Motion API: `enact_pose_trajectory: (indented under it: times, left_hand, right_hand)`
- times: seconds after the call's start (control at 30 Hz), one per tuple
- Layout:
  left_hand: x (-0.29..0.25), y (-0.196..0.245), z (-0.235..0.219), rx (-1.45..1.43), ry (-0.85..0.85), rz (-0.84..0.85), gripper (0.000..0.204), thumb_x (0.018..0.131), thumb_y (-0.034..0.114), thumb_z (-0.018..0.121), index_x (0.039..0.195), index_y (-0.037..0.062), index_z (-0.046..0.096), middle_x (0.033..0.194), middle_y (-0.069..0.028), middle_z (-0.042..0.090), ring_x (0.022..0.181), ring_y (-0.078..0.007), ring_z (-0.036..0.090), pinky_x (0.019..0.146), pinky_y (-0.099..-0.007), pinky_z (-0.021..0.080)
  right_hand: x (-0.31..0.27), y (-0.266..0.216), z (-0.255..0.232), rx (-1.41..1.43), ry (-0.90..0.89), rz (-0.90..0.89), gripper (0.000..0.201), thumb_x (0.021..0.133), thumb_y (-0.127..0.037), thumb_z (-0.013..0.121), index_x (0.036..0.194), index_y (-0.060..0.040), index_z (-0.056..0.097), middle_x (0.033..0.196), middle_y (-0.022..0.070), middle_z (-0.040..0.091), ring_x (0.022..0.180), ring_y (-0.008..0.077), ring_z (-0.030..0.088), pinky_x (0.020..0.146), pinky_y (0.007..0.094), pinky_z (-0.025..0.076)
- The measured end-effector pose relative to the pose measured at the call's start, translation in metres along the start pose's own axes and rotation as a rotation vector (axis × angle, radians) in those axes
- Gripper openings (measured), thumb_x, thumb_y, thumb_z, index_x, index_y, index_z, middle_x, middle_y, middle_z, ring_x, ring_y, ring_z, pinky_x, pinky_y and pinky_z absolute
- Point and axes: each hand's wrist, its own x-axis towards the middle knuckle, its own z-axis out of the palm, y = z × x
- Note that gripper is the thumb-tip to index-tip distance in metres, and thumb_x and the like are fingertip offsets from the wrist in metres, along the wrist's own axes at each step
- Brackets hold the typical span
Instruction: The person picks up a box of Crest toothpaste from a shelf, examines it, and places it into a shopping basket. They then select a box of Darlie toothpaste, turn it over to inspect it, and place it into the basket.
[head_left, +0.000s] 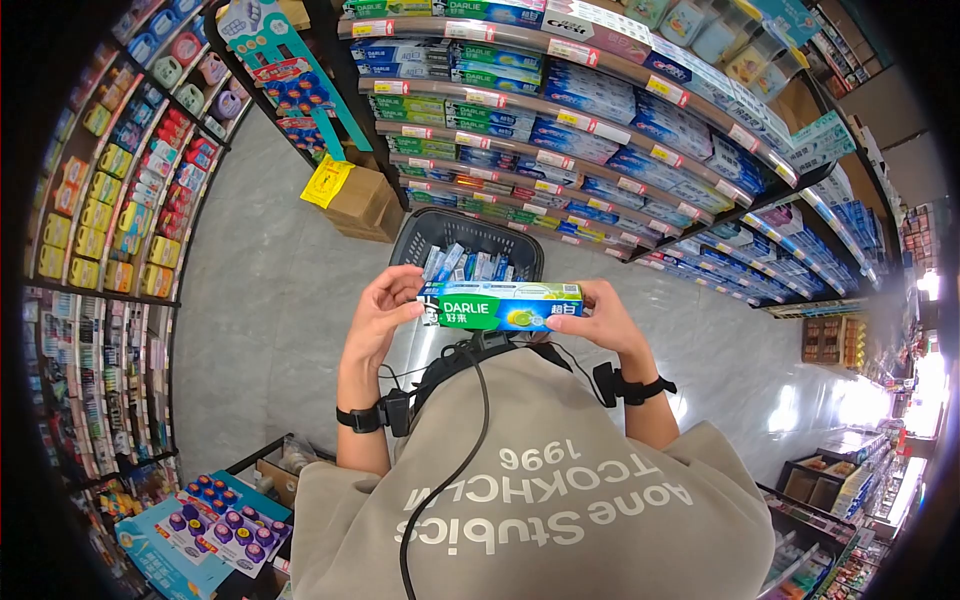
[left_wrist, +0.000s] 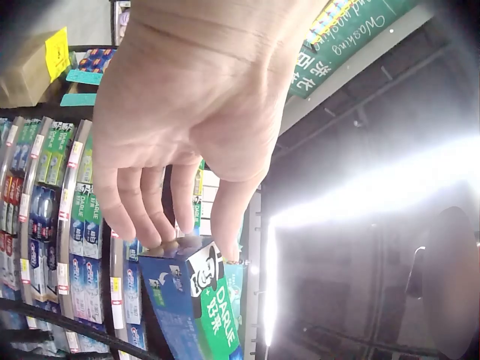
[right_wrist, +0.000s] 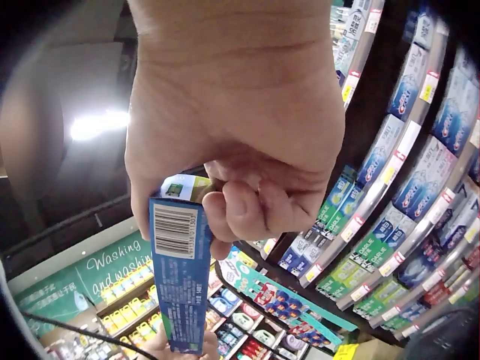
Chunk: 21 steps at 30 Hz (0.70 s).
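A Darlie toothpaste box (head_left: 500,308), green, blue and white, lies sideways in front of the chest, its front panel facing up. My left hand (head_left: 383,318) pinches its left end between thumb and fingers; the left wrist view shows the fingertips on that end. At the other end my right hand (head_left: 612,325) grips the box, thumb on the front. In the right wrist view, that hand (right_wrist: 240,142) has curled fingers beside a blue side panel with a barcode (right_wrist: 175,232). Just beyond the box stands a dark shopping basket (head_left: 520,243) holding several toothpaste boxes (head_left: 482,268).
Ahead, curved shelves (head_left: 590,125) carry rows of toothpaste boxes with price tags. A cardboard carton (head_left: 365,207) with a yellow sign (head_left: 328,181) stands left of the basket. Bottles fill the left shelving (head_left: 110,190). Grey floor (head_left: 255,300) runs between the shelves.
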Motion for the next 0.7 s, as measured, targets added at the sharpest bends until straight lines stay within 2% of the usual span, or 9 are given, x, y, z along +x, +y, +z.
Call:
enact_pose_trajectory:
  times: [0.27,0.37,0.47,0.57,0.7]
  left_hand:
    - [0.0010,-0.0034,-0.0026,0.053,0.005,-0.012,0.060,0.071,-0.003,0.087,0.126,0.0040,0.064,0.107,-0.0032,0.067,0.102,-0.0132,0.064,0.092,-0.0274,0.051]
    - [0.0000,-0.0032,-0.0033,0.068,0.005,-0.004,0.059,0.071,-0.002,0.087,0.125,0.0039,0.064,0.106,-0.0031,0.068,0.101,-0.0131,0.064,0.091,-0.0270,0.051]
    - [-0.0004,-0.0022,-0.0040,0.066,-0.008,-0.002,0.059,0.072,-0.001,0.087,0.125,0.0039,0.064,0.105,-0.0034,0.068,0.100,-0.0131,0.064,0.091,-0.0266,0.051]
    - [-0.0017,-0.0005,-0.0030,0.065,-0.012,0.001,0.058,0.072,-0.001,0.087,0.125,0.0039,0.064,0.104,-0.0036,0.068,0.099,-0.0131,0.064,0.090,-0.0263,0.051]
    - [-0.0022,0.0010,-0.0040,0.049,-0.027,-0.008,0.057,0.073,-0.002,0.086,0.125,0.0036,0.063,0.105,-0.0037,0.068,0.099,-0.0131,0.064,0.090,-0.0264,0.051]
  right_hand:
    - [0.0000,0.0018,0.0017,-0.041,0.019,-0.037,0.038,0.082,-0.027,0.086,0.099,0.0037,0.072,0.079,0.0013,0.067,0.067,0.0066,0.061,0.058,0.0223,0.049]
    - [-0.0019,-0.0026,-0.0001,-0.065,-0.008,0.057,0.041,0.080,-0.024,0.086,0.108,0.0032,0.074,0.092,0.0020,0.072,0.083,0.0078,0.061,0.078,0.0264,0.050]
    - [-0.0027,-0.0045,0.0016,-0.047,-0.008,0.061,0.042,0.080,-0.025,0.086,0.109,0.0034,0.074,0.092,0.0025,0.072,0.083,0.0081,0.061,0.079,0.0264,0.050]
    - [-0.0022,-0.0017,0.0054,-0.042,0.025,-0.041,0.037,0.082,-0.027,0.087,0.098,0.0025,0.072,0.078,0.0007,0.067,0.068,0.0065,0.060,0.060,0.0227,0.048]
    - [-0.0019,0.0000,0.0064,-0.036,0.024,-0.056,0.037,0.082,-0.027,0.086,0.098,0.0027,0.073,0.079,0.0008,0.068,0.068,0.0065,0.060,0.060,0.0227,0.048]
